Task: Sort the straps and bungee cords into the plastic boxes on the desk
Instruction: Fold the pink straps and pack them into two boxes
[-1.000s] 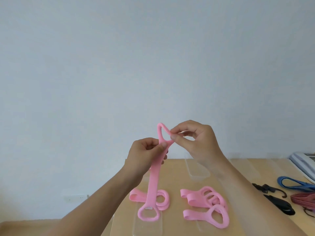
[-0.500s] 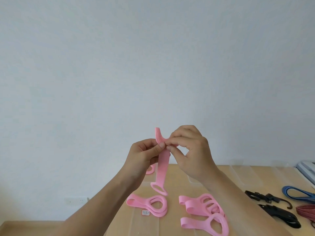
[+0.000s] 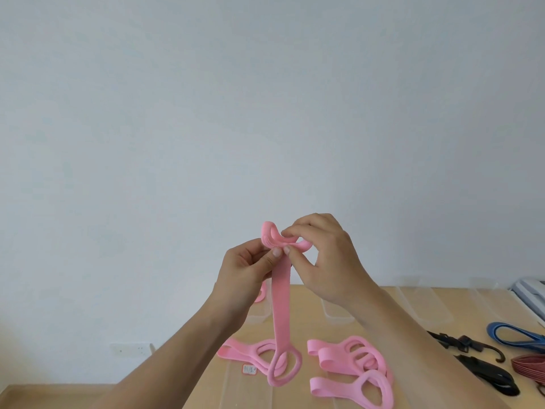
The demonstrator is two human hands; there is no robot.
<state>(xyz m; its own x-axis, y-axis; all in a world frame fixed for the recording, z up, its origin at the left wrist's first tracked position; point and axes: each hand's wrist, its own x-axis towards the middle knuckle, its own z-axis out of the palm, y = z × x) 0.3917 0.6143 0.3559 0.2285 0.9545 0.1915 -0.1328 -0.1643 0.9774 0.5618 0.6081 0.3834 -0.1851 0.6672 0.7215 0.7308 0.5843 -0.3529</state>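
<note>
I hold a pink strap (image 3: 281, 302) up in front of the wall, above the wooden desk (image 3: 298, 326). My left hand (image 3: 247, 273) pinches it just under its top loop. My right hand (image 3: 327, 258) grips the top loop itself and bends it over to the right. The strap hangs straight down and its lower loop dangles over another pink strap (image 3: 250, 354) on the desk. More pink straps (image 3: 354, 364) lie in a pile to the right of it. Clear plastic boxes (image 3: 413, 302) stand along the back of the desk.
At the right edge lie a blue strap (image 3: 510, 336), a black hooked bungee cord (image 3: 460, 343), a black strap (image 3: 486, 376) and a dark red coiled cord (image 3: 530, 370). A white object (image 3: 530, 293) sits at the far right. A wall socket (image 3: 131, 349) is low on the left.
The strap hangs lower and longer than half a second ago. My right hand has folded the top loop over to the right, and both hands sit slightly higher.
</note>
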